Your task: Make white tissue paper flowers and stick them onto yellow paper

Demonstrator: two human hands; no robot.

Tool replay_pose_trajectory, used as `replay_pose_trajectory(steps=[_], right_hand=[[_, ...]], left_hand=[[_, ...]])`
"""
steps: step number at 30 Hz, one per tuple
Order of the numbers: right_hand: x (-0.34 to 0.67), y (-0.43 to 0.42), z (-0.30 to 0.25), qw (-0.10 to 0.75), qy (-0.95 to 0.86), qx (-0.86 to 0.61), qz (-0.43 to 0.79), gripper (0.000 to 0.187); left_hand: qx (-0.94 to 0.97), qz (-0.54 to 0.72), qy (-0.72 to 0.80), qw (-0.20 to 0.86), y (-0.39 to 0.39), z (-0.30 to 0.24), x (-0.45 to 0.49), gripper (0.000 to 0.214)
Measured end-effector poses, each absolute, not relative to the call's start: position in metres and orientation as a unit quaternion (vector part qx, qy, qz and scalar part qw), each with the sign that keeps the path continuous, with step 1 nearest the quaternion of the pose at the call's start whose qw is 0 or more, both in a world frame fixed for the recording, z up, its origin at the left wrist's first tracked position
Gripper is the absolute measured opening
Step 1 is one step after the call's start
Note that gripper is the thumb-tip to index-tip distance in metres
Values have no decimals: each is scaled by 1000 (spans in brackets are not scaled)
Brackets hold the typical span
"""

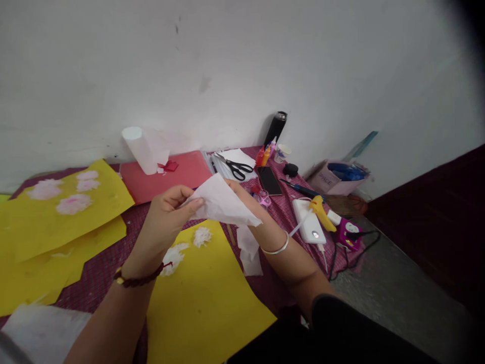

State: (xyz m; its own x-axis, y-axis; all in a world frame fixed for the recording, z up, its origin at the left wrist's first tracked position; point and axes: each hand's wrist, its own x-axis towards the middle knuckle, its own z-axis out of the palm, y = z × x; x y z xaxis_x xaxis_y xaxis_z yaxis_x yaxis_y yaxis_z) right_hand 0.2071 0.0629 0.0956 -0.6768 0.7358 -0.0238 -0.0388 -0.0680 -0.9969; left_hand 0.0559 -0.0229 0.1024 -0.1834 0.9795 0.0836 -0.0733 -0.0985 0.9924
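A folded white tissue [223, 202], roughly triangular, is held up above the table. My left hand [174, 207] pinches its left corner between thumb and fingers. Behind the tissue is my right hand [235, 188], its fingers hidden, so whether it grips the sheet cannot be seen. Below lies a yellow paper sheet [204, 298] bearing two white tissue puffs [202, 236]. Loose white tissue pieces [249, 250] rest under my right forearm.
Yellow sheets with pink puffs [74, 203] lie at left. A tissue roll [140, 151] stands on red paper [182, 174]. Scissors [235, 166], a phone [269, 180], a black bottle [276, 129], a white power bank [308, 222], a yellow glue gun [323, 214] and a purple power socket [348, 235] are rightward.
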Motion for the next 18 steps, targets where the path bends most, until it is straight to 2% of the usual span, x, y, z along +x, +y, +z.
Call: replay_pose_trajectory(steps=[8, 18], right_hand=[[203, 62, 94, 390, -524, -252, 713, 28], [204, 56, 87, 358, -568, -231, 704, 26]], left_hand=[[453, 590, 496, 448, -23, 105, 55, 13], [477, 549, 525, 442, -24, 102, 53, 15]])
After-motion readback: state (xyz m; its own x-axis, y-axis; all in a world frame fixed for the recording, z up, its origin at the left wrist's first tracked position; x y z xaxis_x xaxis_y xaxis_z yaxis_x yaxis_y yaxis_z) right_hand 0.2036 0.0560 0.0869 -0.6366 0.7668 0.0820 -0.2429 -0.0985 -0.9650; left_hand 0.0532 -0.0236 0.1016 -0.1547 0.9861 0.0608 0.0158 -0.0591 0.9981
